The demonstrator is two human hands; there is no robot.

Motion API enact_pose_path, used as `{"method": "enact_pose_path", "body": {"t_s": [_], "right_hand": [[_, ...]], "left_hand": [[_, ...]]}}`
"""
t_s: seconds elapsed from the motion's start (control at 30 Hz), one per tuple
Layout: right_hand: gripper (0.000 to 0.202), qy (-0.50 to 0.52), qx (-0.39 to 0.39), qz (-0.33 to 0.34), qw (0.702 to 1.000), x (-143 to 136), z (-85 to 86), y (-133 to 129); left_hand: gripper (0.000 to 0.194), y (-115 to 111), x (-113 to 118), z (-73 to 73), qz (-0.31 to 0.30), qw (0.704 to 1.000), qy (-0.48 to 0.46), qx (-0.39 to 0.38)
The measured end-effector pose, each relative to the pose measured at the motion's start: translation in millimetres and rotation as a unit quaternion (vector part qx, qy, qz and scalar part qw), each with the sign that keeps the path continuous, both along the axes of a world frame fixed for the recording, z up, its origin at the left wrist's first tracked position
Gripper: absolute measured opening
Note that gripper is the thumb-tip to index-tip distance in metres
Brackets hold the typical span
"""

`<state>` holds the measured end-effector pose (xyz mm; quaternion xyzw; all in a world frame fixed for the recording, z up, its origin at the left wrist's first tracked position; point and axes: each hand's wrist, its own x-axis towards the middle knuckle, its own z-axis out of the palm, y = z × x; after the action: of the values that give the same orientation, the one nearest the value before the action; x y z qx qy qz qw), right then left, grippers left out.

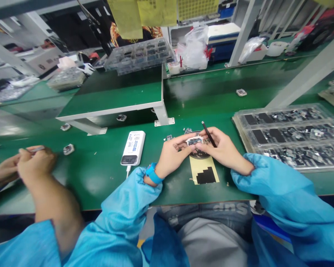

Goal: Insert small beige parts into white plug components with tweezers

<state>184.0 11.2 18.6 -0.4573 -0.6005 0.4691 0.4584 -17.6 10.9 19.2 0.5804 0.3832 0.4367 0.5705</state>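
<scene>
Both hands meet over a round dark disc (pixel 199 155) on the green bench, holding a small white-edged part (pixel 195 141) between them. My left hand (pixel 174 154) grips the part's left side with thumb and fingers, a blue band round the wrist. At its right side, my right hand (pixel 221 148) pinches the same part and also keeps a dark pen-like tool (pixel 208 134) between its fingers, tilted up to the left. Under the hands lies a yellow sheet (pixel 203 167) with black stickers (pixel 206 175) on it.
A white power bank (pixel 133 148) with a cable lies left of my hands. Compartment trays of small parts (pixel 292 137) stand at the right. A raised green shelf (pixel 114 89) is ahead. Another person's hands (pixel 35 161) work at the far left, near a small white part (pixel 68 149).
</scene>
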Motion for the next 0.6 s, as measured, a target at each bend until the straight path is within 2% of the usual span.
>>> {"method": "enact_pose_path", "body": {"t_s": [0.07,0.17,0.37,0.47,0.6], "right_hand": [[0.045,0.045,-0.021,0.022,0.999,-2.5,-3.7,-0.2],[0.041,0.083,-0.05,0.019,0.995,-7.3,-5.3,-1.5],[0.043,0.091,-0.079,0.003,0.993,-16.0,-0.8,-3.7],[0.042,0.08,-0.073,-0.008,0.994,-17.1,-0.6,-2.5],[0.045,0.083,-0.059,-0.023,0.995,-17.1,-2.1,1.2]], "left_hand": [[0.044,-0.4,1.8,-0.2,-0.006,0.999,-0.035,-0.019],[0.039,-2.8,5.9,-0.6,-0.004,0.997,-0.069,-0.034],[0.033,-6.6,12.0,-4.6,0.016,0.998,-0.065,0.018],[0.034,-6.6,11.5,-5.9,0.027,0.999,-0.024,0.029],[0.039,-5.4,8.7,-4.9,0.033,0.993,0.091,0.065]]}}
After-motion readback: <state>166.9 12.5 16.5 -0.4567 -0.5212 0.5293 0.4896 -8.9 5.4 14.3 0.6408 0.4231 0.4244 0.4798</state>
